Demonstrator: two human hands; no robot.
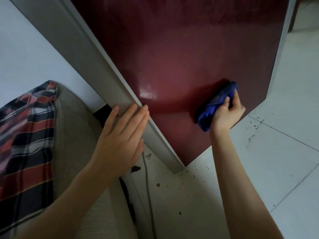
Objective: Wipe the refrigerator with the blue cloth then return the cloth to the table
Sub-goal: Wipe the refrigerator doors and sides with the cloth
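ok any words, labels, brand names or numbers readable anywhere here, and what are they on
None: no word, label, brand, number or sign can be read in this view.
Fridge door: plain dark red with glare, no badge showing.
Cloth: blue, no readable print.
Striped fabric: stripes only, no text.
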